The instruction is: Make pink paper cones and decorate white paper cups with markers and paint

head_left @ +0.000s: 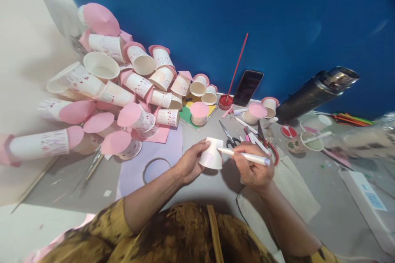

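Cup [211, 158], white paper one, is pinched in the left grip [189, 164] from where I'm standing. The right grip [255, 169] has fingers closed round a white marker [258, 158], tip right by the cup, can't tell if touching. Scissors [230, 137] just past the right grip, tape ring [143, 171] left of the left one, pink-topped cups [138, 85] heaped beyond.

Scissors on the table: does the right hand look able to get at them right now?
Probably not straight away: the right hand is gripping a marker, which it would likely have to put down first. The scissors lie close by, though, blades uncovered.
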Tool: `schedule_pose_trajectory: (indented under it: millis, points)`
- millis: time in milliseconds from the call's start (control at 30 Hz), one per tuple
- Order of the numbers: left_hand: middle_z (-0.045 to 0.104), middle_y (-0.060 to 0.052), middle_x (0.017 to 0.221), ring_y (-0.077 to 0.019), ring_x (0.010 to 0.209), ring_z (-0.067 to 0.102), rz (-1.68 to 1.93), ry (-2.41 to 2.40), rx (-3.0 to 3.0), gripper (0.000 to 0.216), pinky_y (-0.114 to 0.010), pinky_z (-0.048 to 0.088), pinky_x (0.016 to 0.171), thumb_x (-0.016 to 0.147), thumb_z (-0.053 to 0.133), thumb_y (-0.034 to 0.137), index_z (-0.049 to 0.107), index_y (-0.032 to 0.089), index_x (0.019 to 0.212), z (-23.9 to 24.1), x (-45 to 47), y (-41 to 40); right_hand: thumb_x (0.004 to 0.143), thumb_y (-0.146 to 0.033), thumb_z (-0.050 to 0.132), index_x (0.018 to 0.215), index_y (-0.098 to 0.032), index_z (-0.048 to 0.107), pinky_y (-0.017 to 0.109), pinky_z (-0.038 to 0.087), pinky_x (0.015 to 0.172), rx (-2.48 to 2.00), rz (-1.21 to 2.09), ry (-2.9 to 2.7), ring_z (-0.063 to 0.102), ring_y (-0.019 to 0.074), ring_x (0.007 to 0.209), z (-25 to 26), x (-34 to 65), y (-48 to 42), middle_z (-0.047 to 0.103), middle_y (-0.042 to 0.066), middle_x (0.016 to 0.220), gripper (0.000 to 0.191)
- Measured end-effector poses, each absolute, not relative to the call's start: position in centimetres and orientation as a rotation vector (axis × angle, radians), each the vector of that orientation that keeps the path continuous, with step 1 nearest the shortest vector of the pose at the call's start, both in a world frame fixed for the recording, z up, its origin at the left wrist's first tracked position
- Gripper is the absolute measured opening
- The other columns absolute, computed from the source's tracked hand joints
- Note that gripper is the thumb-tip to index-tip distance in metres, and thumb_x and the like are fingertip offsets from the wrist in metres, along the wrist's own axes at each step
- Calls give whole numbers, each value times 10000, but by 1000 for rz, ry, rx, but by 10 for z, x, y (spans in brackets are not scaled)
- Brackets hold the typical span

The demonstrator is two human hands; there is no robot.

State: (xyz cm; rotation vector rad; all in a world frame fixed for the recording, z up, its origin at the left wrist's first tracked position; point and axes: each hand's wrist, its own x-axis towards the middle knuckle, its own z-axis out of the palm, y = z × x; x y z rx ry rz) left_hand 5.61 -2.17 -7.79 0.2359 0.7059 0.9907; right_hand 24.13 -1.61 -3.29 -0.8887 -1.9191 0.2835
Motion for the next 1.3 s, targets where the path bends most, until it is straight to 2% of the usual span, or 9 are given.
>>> schedule_pose_trajectory:
  millis: [333, 600, 833, 1033, 1300]
  points:
    - [769, -161, 975, -286, 838, 747, 960, 700, 280, 251, -386, 588, 764, 876, 671, 275, 696, 110, 1064, -79, 56, -23, 931, -182, 565, 862, -223, 659, 273, 554, 566, -919, 220, -1898, 690, 167, 606, -35, 242, -13, 722, 21, 713, 124]
    - [771, -169, 949, -309, 804, 755, 905, 649, 264, 335, -412, 568, 779, 877, 661, 330, 692, 90, 1110, -80, 52, -23, 938, -219, 589, 866, -226, 675, 282, 562, 569, -1029, 238, -1830, 684, 167, 591, -43, 250, -16, 742, 29, 761, 113]
    - [768, -170, 958, -321, 828, 749, 864, 618, 253, 365, -433, 557, 783, 909, 599, 348, 708, 69, 1119, -81, 51, -23, 953, -237, 578, 868, -230, 671, 288, 574, 577, -1021, 206, -1840, 685, 168, 581, -43, 251, -16, 745, 35, 764, 126]
    - [770, -178, 973, -319, 835, 749, 839, 622, 208, 399, -432, 550, 801, 917, 574, 359, 698, 61, 1152, -81, 51, -23, 944, -210, 584, 878, -222, 669, 280, 572, 592, -984, 211, -1843, 701, 171, 621, -43, 251, -16, 737, 32, 765, 108]
    - [775, -177, 965, -315, 829, 752, 846, 579, 180, 408, -431, 551, 810, 912, 579, 363, 685, 69, 1175, -83, 51, -22, 917, -179, 579, 830, -218, 662, 267, 540, 543, -958, 250, -1868, 666, 156, 563, -37, 248, -18, 727, 24, 721, 125]
